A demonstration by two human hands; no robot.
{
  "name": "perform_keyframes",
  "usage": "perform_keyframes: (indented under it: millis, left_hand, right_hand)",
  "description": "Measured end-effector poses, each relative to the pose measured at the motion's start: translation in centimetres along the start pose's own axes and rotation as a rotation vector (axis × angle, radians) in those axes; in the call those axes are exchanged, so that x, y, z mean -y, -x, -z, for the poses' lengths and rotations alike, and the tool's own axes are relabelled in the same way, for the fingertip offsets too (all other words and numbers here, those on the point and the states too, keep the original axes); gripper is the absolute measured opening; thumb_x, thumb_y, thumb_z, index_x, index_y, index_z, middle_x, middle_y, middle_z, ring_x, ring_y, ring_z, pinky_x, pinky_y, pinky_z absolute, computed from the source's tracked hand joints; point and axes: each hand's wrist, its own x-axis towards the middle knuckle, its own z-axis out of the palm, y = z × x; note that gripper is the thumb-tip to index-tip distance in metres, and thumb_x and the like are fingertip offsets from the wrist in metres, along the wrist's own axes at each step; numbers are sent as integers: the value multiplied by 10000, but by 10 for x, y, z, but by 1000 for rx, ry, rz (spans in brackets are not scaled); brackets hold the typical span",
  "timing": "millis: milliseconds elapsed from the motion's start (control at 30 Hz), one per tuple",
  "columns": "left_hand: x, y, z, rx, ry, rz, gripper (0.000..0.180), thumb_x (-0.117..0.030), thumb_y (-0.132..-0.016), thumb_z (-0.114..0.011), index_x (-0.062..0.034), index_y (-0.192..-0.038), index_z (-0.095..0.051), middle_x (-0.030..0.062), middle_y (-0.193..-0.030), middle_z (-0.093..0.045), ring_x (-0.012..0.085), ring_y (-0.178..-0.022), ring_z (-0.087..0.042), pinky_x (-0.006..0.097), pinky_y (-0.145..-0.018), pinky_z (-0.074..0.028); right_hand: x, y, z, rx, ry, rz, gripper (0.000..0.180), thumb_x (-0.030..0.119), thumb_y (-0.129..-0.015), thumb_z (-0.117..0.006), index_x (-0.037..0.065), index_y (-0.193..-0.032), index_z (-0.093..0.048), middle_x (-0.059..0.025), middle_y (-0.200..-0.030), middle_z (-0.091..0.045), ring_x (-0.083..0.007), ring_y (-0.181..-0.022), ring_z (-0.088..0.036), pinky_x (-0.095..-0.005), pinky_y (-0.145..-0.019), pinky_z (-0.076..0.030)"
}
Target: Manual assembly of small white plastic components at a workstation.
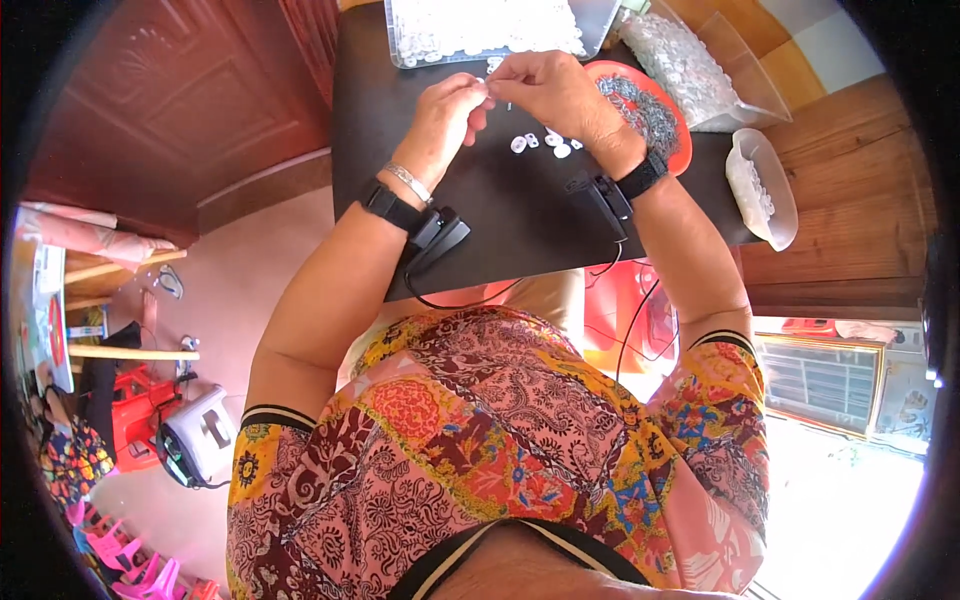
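My left hand (447, 115) and my right hand (556, 92) meet above a black table (500, 215), fingertips pinched together on a tiny white piece (490, 92) between them. A few small white round pieces (545, 143) lie loose on the table just under my right hand. A red tray (655, 110) of small grey metal parts sits beside my right wrist. Both wrists carry black bands with small black devices and cables.
A clear tray (480, 30) of white pieces stands at the table's far edge. A clear bag (680, 65) of white pieces and a small clear tub (762, 188) sit at the right. A dark wooden door (190, 100) is on the left; floor clutter at lower left.
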Motion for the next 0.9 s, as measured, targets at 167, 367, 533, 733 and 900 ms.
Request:
perform_keyframes:
  millis: [167, 367, 533, 733, 900]
  left_hand:
    - [-4, 1, -1, -44, 76, -79, 231, -221, -855, -508, -32, -755, -596, 13, -633, -527, 87, -532, -464, 220, -462, -362]
    - [-8, 0, 2, -22, 99, -65, 200, -209, -866, -504, -47, -761, -556, -3, -611, -515, 75, -500, -448, 206, -467, -340]
    - [-2, -4, 7, -5, 128, -85, 202, -204, -860, -497, -48, -743, -551, -2, -598, -511, 78, -487, -448, 210, -453, -337]
    - [-2, -6, 4, -36, 160, -46, 204, -184, -825, -515, -41, -689, -567, 10, -599, -527, 83, -491, -462, 216, -440, -345]
    - [1, -7, 7, -22, 160, -38, 197, -184, -800, -545, -38, -675, -589, 11, -610, -544, 81, -505, -482, 212, -433, -359]
  right_hand:
    - [10, 2, 5, 38, 27, -36, 215, 257, -796, -617, 86, -896, -700, -94, -741, -674, -191, -669, -638, -308, -663, -497]
    - [-14, -11, 21, 70, 231, 265, 194, 216, -803, -607, 86, -916, -696, -106, -855, -675, -267, -744, -640, -338, -668, -504]
    - [-35, -15, 5, 235, 796, 552, 57, 119, -783, -611, 88, -811, -650, -81, -777, -594, -258, -764, -603, -388, -678, -494]
    - [-29, -16, -5, 282, 861, 408, 116, 162, -786, -583, 59, -788, -635, -89, -788, -610, -276, -776, -611, -389, -691, -499]
    - [-19, -21, -8, 342, 821, 413, 131, 163, -749, -578, 58, -801, -635, -130, -756, -625, -322, -738, -620, -424, -669, -498]
